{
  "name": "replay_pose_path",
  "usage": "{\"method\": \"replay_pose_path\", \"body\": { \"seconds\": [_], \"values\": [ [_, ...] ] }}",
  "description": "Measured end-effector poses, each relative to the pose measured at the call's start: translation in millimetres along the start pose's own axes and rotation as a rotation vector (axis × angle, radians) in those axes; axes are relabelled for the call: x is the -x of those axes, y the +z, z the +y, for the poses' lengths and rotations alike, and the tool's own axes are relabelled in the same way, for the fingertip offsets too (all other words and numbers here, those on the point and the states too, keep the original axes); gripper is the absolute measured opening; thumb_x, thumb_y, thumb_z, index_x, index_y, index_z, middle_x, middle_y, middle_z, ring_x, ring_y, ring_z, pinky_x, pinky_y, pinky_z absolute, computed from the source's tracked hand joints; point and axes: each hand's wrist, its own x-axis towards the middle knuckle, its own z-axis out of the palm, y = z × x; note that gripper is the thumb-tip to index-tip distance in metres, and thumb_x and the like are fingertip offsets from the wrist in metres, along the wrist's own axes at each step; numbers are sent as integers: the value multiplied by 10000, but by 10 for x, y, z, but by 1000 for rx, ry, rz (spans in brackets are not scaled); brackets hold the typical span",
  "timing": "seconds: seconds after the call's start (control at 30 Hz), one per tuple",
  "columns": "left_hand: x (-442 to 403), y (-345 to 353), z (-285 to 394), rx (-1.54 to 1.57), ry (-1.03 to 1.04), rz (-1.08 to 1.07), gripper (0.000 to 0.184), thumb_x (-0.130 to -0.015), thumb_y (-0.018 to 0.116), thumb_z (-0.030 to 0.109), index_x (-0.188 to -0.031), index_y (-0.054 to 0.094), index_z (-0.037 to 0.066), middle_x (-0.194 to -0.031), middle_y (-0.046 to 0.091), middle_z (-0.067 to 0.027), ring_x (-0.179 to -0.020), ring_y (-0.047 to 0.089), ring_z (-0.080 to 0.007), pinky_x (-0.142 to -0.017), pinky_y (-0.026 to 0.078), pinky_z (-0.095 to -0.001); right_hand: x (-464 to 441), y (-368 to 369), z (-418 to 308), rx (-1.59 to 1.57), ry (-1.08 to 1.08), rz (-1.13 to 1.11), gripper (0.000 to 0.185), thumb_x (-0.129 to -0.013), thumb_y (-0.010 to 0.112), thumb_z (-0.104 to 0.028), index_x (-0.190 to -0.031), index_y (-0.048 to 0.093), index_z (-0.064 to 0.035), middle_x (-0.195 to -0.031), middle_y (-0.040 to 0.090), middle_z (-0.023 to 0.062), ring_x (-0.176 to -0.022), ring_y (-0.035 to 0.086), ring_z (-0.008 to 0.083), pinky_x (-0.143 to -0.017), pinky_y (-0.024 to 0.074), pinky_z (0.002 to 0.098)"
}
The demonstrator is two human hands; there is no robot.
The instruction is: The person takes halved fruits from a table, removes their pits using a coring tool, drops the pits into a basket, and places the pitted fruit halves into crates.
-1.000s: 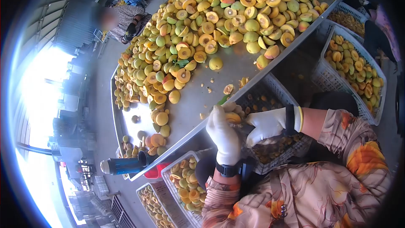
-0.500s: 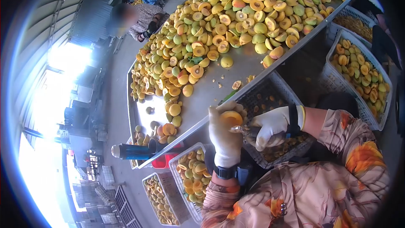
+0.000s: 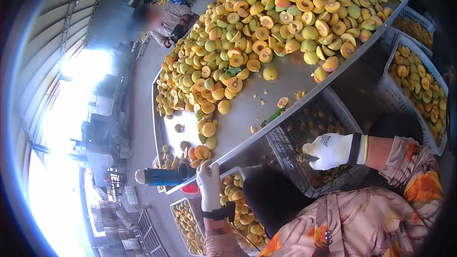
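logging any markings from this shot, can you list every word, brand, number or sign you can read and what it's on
No text can be read with certainty.
Right glove: dark printing on the back, too small and blurred to read.
Blue flask: no lettering can be made out.
Elsewhere: no readable words, numbers or signs.

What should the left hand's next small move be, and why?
Probably close the left hand on a fruit half at the table's near corner: its fingertips appear right beside the fruit there, and no fruit shows in its grasp. The right hand is away from the table, so the left seems better placed.
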Motion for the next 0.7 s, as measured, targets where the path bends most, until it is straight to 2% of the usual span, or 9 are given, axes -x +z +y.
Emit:
{"method": "replay_pose_path", "body": {
  "seconds": [0.03,0.1,0.13,0.27,0.33,0.43,0.5,0.57,0.7],
  "values": [
    [-271,127,242,11,76,-4,285,-917,711,165,-1118,709,-37,-1049,708,-163,-931,680,-236,-844,530,-340,-7,-8,-9,27,10,-19,338,-922,599,-319,-1108,612,-37,-995,719,232,-962,709,406,-846,553,521],
    [-948,530,218,-154,283,-31,391,-928,703,245,-1220,667,-12,-1150,705,-186,-1024,690,-327,-908,531,-401,-26,82,71,91,-110,113,276,-898,627,-285,-997,591,-30,-788,695,231,-782,705,433,-712,557,525],
    [-1210,671,390,-157,264,-74,487,-915,717,313,-1264,639,-18,-1194,686,-227,-1086,675,-393,-939,522,-436,-36,74,74,85,-122,94,276,-896,620,-280,-1012,580,-32,-781,694,225,-770,704,432,-701,557,524],
    [-1981,1356,532,-258,57,-125,593,-862,731,399,-1236,577,-35,-1180,662,-269,-1179,623,-403,-967,501,-490,-78,-172,-55,94,-19,-166,310,-914,585,-263,-1124,587,-35,-931,721,219,-904,717,401,-798,557,511],
    [-2136,1596,531,-404,10,-194,662,-840,752,437,-1233,546,-54,-1194,656,-288,-1193,620,-416,-968,503,-497,-71,-204,-10,31,-52,-123,303,-913,584,-259,-1113,584,-31,-920,720,214,-893,716,402,-789,555,515],
    [-2113,1561,602,-238,62,-165,655,-829,774,419,-1212,547,-61,-1124,672,-267,-1069,672,-400,-890,543,-474,-69,-236,-4,-20,-64,-19,289,-919,591,-261,-1085,564,-26,-899,715,213,-864,708,418,-762,552,528],
    [-2011,1505,547,269,-62,-290,567,-865,748,326,-1243,558,-52,-1007,691,-136,-870,694,-265,-725,578,-392,-89,-212,21,-51,-59,136,288,-920,602,-260,-1075,550,-23,-870,708,224,-841,703,430,-748,552,531],
    [-1606,1142,919,902,-171,-543,549,-910,687,296,-1308,546,-56,-1097,694,-149,-929,697,-258,-763,586,-407,-136,-221,39,-225,-82,296,289,-915,643,-234,-1048,527,-5,-764,671,264,-788,689,461,-724,538,529],
    [-790,912,1421,1522,-160,-732,609,-930,655,279,-1443,488,-4,-1339,609,-266,-1037,696,-384,-840,599,-425,-282,-169,16,-396,-99,476,325,-907,663,-213,-1106,541,14,-839,689,277,-839,683,481,-742,533,524]
  ]
}}
